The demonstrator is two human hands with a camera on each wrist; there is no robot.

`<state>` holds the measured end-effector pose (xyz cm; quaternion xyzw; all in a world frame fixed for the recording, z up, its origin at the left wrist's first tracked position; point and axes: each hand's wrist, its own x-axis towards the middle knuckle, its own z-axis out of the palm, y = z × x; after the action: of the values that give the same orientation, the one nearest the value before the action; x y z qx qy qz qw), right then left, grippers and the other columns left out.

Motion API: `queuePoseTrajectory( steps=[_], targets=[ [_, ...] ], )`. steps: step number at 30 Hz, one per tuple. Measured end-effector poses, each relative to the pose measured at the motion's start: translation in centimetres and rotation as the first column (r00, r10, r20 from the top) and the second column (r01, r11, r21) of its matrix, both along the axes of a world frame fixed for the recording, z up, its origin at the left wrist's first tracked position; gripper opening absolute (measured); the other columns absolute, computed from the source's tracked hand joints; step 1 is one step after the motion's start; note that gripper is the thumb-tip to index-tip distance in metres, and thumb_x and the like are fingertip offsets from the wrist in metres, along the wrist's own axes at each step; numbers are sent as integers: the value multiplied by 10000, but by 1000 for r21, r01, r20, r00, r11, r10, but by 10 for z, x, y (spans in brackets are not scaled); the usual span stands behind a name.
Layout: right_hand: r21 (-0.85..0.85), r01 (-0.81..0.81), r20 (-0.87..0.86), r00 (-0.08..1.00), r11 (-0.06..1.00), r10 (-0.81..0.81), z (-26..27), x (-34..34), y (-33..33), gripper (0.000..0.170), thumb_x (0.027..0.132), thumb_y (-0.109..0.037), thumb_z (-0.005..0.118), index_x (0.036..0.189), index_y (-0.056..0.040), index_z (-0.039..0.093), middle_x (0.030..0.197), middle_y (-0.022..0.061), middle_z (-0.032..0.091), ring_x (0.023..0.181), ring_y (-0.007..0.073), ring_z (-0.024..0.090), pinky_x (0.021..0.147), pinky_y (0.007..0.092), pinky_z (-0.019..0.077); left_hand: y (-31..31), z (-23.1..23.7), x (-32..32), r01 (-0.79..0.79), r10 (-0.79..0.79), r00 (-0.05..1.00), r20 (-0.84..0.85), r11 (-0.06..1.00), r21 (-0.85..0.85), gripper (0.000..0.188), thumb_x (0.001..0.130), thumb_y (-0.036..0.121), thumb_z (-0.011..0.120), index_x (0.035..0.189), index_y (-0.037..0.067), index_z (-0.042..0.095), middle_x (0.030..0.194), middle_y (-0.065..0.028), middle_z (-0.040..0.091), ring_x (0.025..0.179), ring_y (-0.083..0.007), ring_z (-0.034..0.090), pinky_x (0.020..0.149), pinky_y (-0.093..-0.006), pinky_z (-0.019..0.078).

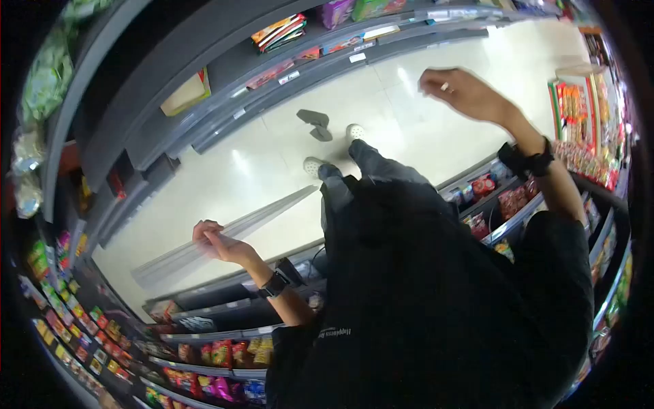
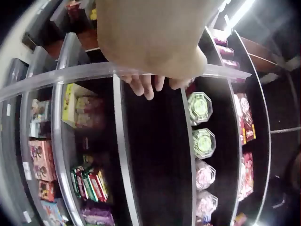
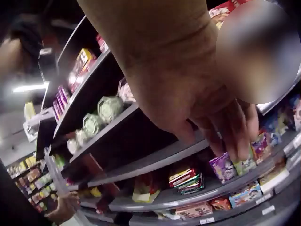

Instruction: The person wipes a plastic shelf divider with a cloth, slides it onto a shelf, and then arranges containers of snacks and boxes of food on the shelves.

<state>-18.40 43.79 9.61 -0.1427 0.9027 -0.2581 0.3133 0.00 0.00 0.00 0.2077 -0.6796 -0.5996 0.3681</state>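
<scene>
My left hand (image 1: 223, 245) grips a long, clear plastic strip (image 1: 272, 206) low over the aisle floor. In the left wrist view the strip (image 2: 42, 80) runs across the frame at the hand, with several fingertips showing below it. The right wrist view also catches the left hand (image 3: 66, 207) around this strip. My right hand (image 1: 463, 92) hangs in the air over the aisle, its fingers loosely bent and holding nothing; a ring shows on one finger. Seen from the right wrist, its fingers (image 3: 228, 129) overlap the shelf of snack packs (image 3: 223, 167).
Dark shelving (image 1: 225, 75) lines the far side of the aisle, with a yellow-edged box (image 1: 187, 94) and colourful packs (image 1: 279, 33) on it. Snack shelves (image 1: 231, 354) stand close behind me. Dark grey flat pieces (image 1: 315, 125) lie on the pale floor (image 1: 238, 160) by my shoes. Octagonal tubs (image 2: 202, 142) line a shelf.
</scene>
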Motion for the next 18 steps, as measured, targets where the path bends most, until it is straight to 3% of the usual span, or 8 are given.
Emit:
queuePoseTrajectory(
  steps=[2, 4, 7, 8, 10, 11, 12, 18],
  targets=[
    [-220, -56, 87, 993, 974, 77, -42, 3, -12, 225, 910, -235, 472, 964, -33, 555, 861, 149, 629, 824, 273, 608, 745, 384, 452, 17, -7, 15, -76, 87, 992, 96, 991, -108, 169, 889, 168, 457, 960, 16, 476, 725, -50, 460, 651, -125, 395, 675, -276, 335],
    [7, -94, 390, 917, 996, 84, -107, 30, -46, 283, 920, -277, 435, 950, -21, 552, 849, 164, 617, 800, 307, 592, 742, 407, 445, 15, -33, 59, -72, 86, 959, 271, 996, -61, 162, 896, 169, 460, 956, 22, 490, 687, -31, 438, 638, -117, 382, 646, -266, 330],
    [46, -253, 462, 863, 967, 204, -245, 21, -68, 292, 903, -292, 451, 968, -40, 582, 885, 180, 628, 836, 329, 595, 759, 417, 450, 2, -102, 73, -203, 201, 967, 158, 979, -6, 163, 836, 186, 519, 884, 40, 463, 696, -51, 456, 579, -127, 403, 564, -251, 345],
    [62, -330, 463, 846, 942, 266, -284, 25, -72, 298, 881, -295, 464, 948, -38, 599, 901, 183, 630, 863, 333, 596, 764, 413, 454, 5, -99, 73, -213, 307, 913, 269, 920, -329, 213, 866, 260, 488, 863, 50, 458, 697, -65, 471, 568, -131, 418, 516, -257, 346],
    [145, -355, 441, 859, 924, 261, -386, 30, -76, 281, 849, -267, 474, 914, -30, 609, 894, 191, 630, 868, 352, 596, 760, 422, 456, -6, -102, 77, -277, 434, 847, 306, 853, -443, 351, 909, 378, 391, 853, 36, 445, 693, -79, 461, 583, -154, 451, 535, -276, 387],
    [153, -362, 427, 864, 920, 269, -442, 34, -73, 274, 837, -248, 474, 911, -21, 609, 898, 198, 630, 868, 360, 597, 761, 432, 458, -25, -97, 107, -235, 335, 878, 341, 924, -303, 303, 861, 329, 479, 909, 31, 506, 820, -99, 539, 718, -192, 528, 638, -309, 471],
    [222, -399, 414, 865, 890, 284, -490, 35, -76, 256, 840, -255, 481, 893, -35, 601, 883, 192, 629, 850, 347, 600, 749, 427, 459, -25, -78, 107, -202, 489, 686, 538, 839, -505, 360, 848, 362, 523, 920, 10, 511, 858, -110, 546, 738, -216, 546, 701, -333, 498],
    [248, -365, 434, 870, 897, 234, -647, 39, -135, 389, 796, -307, 548, 1019, 11, 524, 934, 240, 604, 934, 353, 582, 796, 427, 452, 34, -195, 183, -185, 552, 409, 726, 830, -526, 342, 855, 332, 507, 953, 5, 498, 871, -117, 547, 760, -224, 549, 717, -339, 492]
  ],
)
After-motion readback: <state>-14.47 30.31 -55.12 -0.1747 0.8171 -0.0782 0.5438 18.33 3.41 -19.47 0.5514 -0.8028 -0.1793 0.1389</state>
